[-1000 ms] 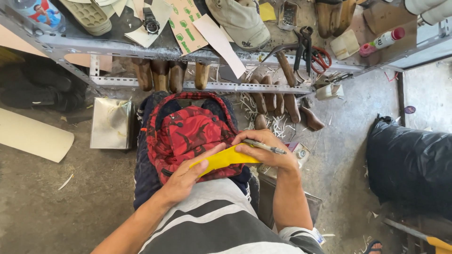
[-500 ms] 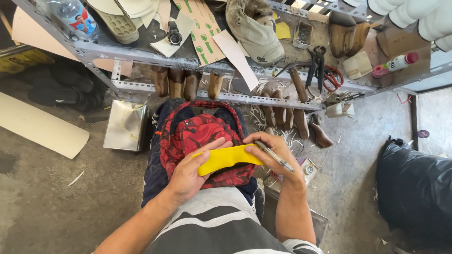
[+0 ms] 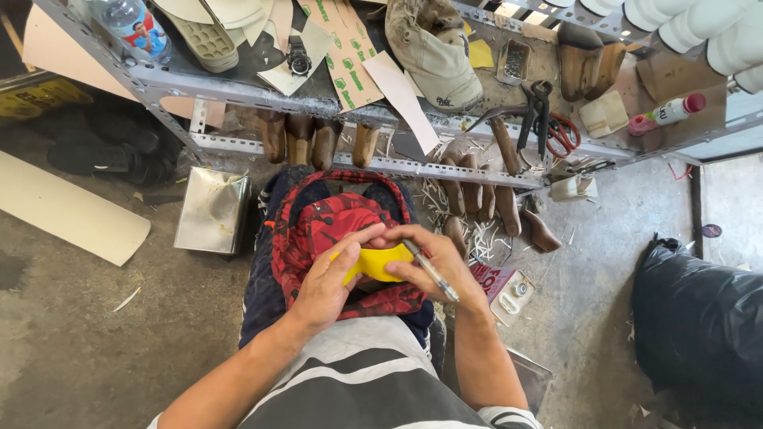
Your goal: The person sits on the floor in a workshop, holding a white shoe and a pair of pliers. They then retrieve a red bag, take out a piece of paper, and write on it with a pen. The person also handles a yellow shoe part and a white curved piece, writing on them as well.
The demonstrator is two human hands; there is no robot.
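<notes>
Two hands on a yellow piece [image 3: 373,264], left hand [image 3: 327,282] fingers curled gripping it, right hand [image 3: 433,262] pinching a pen [image 3: 431,272]

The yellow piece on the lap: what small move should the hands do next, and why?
Probably lower the pen tip onto the yellow piece to mark it. The left hand pins the piece against the red cloth; the right hand holds the pen beside it.

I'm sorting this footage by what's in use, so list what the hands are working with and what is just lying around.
In hand:
left hand and right hand on the yellow piece
pen in the right hand
red patterned cloth on the lap

Lying about:
scissors
cap
wristwatch
plastic bottle
metal box
black bag
</notes>
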